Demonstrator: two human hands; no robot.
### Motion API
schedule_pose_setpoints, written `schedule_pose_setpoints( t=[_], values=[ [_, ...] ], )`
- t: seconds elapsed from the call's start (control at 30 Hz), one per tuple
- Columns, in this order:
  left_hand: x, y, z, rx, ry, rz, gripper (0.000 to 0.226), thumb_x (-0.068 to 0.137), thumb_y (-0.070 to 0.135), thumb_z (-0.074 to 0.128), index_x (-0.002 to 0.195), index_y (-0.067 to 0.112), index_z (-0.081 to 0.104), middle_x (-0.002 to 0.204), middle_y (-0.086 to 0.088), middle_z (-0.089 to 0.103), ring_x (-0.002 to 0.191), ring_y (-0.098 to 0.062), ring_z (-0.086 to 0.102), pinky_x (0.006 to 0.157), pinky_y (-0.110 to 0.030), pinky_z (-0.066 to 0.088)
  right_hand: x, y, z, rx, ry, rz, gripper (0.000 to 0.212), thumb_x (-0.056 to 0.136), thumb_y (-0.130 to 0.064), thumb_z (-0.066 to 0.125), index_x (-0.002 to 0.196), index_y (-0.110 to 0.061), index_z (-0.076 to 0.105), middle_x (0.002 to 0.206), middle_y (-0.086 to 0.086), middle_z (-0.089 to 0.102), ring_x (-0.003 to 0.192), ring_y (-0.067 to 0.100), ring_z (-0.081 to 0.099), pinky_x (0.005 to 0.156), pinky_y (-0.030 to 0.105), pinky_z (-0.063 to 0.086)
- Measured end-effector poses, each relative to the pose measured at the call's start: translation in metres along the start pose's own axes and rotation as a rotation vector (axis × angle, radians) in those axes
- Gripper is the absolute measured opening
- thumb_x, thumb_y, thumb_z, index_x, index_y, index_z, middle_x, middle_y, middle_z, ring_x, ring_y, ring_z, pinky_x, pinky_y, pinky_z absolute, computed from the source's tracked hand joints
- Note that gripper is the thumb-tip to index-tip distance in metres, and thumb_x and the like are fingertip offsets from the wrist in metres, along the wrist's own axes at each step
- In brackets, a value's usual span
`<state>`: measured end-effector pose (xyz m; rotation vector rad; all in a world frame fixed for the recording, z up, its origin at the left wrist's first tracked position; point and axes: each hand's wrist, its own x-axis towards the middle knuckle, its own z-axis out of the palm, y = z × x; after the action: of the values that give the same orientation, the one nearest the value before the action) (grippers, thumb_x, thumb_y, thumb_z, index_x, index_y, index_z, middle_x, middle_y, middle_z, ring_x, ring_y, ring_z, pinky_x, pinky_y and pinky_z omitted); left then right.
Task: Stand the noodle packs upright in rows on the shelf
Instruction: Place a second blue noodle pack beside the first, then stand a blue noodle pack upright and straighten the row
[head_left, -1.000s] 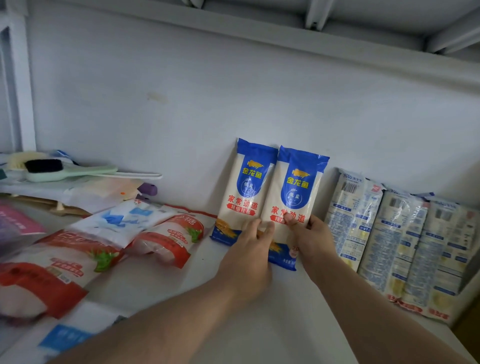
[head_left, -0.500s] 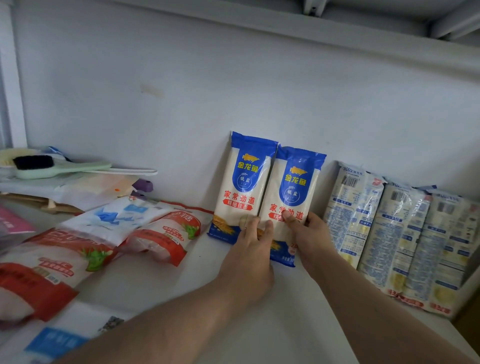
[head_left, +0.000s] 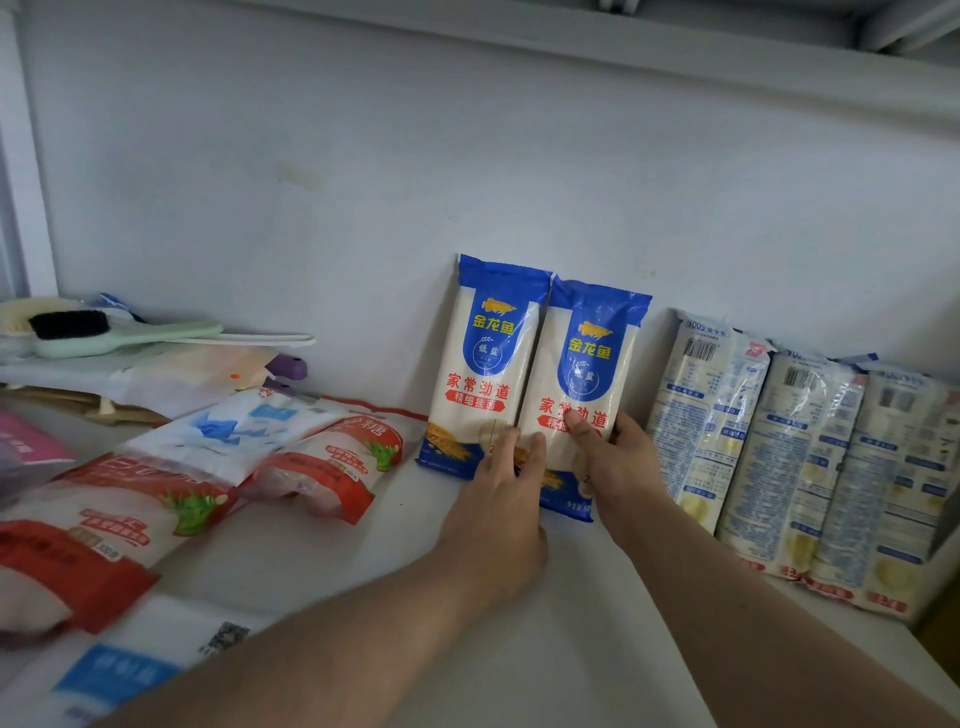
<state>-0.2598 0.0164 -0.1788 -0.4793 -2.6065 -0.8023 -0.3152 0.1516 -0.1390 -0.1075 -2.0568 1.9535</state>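
Note:
Two blue-and-white noodle packs lean upright side by side against the back wall of the white shelf (head_left: 519, 623). My right hand (head_left: 618, 462) grips the lower part of the right pack (head_left: 592, 353), thumb across its front. My left hand (head_left: 501, 499) lies with straight fingers against the lower edges where the left pack (head_left: 488, 348) meets the right one. To the right, three pale noodle packs (head_left: 769, 441) with their printed backs showing stand in a row against the wall.
Red-and-white sugar bags (head_left: 322, 467) and a blue-printed white bag (head_left: 234, 426) lie flat on the left of the shelf. Behind them, brushes (head_left: 104, 327) rest on a low stack by the left post. A shelf board runs overhead.
Both hands and the two blue packs keep nearly the same pose; the packs sit slightly more upright against the wall. The view has shifted a little.

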Motion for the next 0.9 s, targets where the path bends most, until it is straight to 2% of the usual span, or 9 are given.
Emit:
schedule_pose_setpoints(
  t=[0.17, 0.27, 0.33, 0.43, 0.5, 0.6, 0.67, 0.8, 0.9],
  values=[
    [0.000, 0.001, 0.003, 0.024, 0.001, -0.028, 0.079, 0.096, 0.014, 0.056, 0.158, 0.023, 0.008, 0.160, -0.001, 0.007, 0.146, -0.023, 0.024, 0.112, -0.034, 0.038, -0.001, -0.003, 0.000, -0.056, 0.011, 0.020, 0.032, 0.091, -0.036, 0.076, 0.113, -0.016, 0.066, 0.101, 0.003, 0.076, 0.086, 0.021, 0.072, 0.056, 0.031, 0.055],
    [0.000, 0.004, 0.003, 0.037, -0.002, -0.039, 0.080, 0.095, 0.015, 0.057, 0.158, 0.023, 0.008, 0.158, -0.002, 0.011, 0.143, -0.022, 0.026, 0.112, -0.034, 0.039, -0.007, -0.005, -0.002, -0.085, 0.013, 0.047, 0.030, 0.090, -0.039, 0.076, 0.108, -0.018, 0.066, 0.094, -0.002, 0.073, 0.084, 0.018, 0.070, 0.070, 0.037, 0.061],
    [-0.001, 0.006, 0.002, 0.039, 0.004, -0.041, 0.079, 0.094, 0.016, 0.058, 0.157, 0.022, 0.011, 0.155, -0.003, 0.014, 0.141, -0.022, 0.028, 0.110, -0.033, 0.040, -0.013, -0.006, -0.004, -0.096, 0.005, 0.033, 0.026, 0.091, -0.039, 0.075, 0.105, -0.019, 0.066, 0.092, -0.003, 0.073, 0.079, 0.015, 0.069, 0.069, 0.034, 0.061],
    [-0.002, 0.011, 0.002, 0.027, 0.044, -0.039, 0.073, 0.092, 0.015, 0.059, 0.154, 0.020, 0.021, 0.150, -0.003, 0.020, 0.137, -0.022, 0.033, 0.108, -0.032, 0.041, -0.023, -0.009, -0.013, -0.172, -0.014, -0.028, 0.024, 0.094, -0.039, 0.071, 0.105, -0.019, 0.065, 0.095, -0.005, 0.072, 0.076, 0.006, 0.066, 0.061, 0.022, 0.054],
    [-0.003, 0.018, 0.002, 0.006, 0.067, -0.025, 0.069, 0.090, 0.013, 0.060, 0.150, 0.020, 0.028, 0.148, -0.002, 0.024, 0.135, -0.022, 0.035, 0.106, -0.031, 0.043, -0.029, -0.010, -0.023, -0.244, -0.020, -0.081, 0.023, 0.097, -0.037, 0.068, 0.109, -0.019, 0.062, 0.096, -0.011, 0.070, 0.078, 0.000, 0.062, 0.063, 0.018, 0.051],
    [0.001, 0.032, 0.007, -0.045, 0.079, -0.004, 0.066, 0.087, 0.012, 0.062, 0.146, 0.021, 0.035, 0.144, 0.000, 0.029, 0.131, -0.022, 0.041, 0.103, -0.033, 0.047, -0.035, -0.014, -0.047, -0.370, 0.041, -0.153, 0.041, 0.098, -0.038, 0.067, 0.131, -0.013, 0.062, 0.116, -0.005, 0.069, 0.102, 0.009, 0.062, 0.082, 0.025, 0.052],
    [0.006, 0.045, 0.013, -0.116, 0.079, 0.004, 0.063, 0.087, 0.010, 0.063, 0.144, 0.022, 0.039, 0.141, 0.000, 0.034, 0.130, -0.022, 0.043, 0.102, -0.034, 0.047, -0.036, -0.016, -0.069, -0.379, 0.083, -0.174, 0.041, 0.099, -0.035, 0.066, 0.133, -0.013, 0.062, 0.113, -0.005, 0.067, 0.101, 0.010, 0.062, 0.078, 0.022, 0.049],
    [0.022, 0.073, 0.026, -0.319, 0.099, -0.062, 0.070, 0.091, 0.012, 0.065, 0.153, 0.018, 0.033, 0.152, -0.005, 0.038, 0.141, -0.022, 0.039, 0.115, -0.038, 0.038, -0.039, -0.016, -0.112, -0.367, 0.151, -0.172, 0.035, 0.100, -0.035, 0.064, 0.127, -0.014, 0.065, 0.101, -0.008, 0.067, 0.090, 0.002, 0.062, 0.072, 0.020, 0.050],
    [0.041, 0.089, 0.038, -0.451, 0.096, -0.139, 0.073, 0.089, 0.019, 0.072, 0.152, 0.022, 0.035, 0.148, -0.001, 0.045, 0.137, -0.019, 0.045, 0.112, -0.043, 0.042, -0.040, -0.014, -0.146, -0.351, 0.222, -0.132, 0.032, 0.100, -0.034, 0.064, 0.126, -0.016, 0.066, 0.106, -0.007, 0.069, 0.093, 0.007, 0.063, 0.073, 0.020, 0.050]
  ],
)
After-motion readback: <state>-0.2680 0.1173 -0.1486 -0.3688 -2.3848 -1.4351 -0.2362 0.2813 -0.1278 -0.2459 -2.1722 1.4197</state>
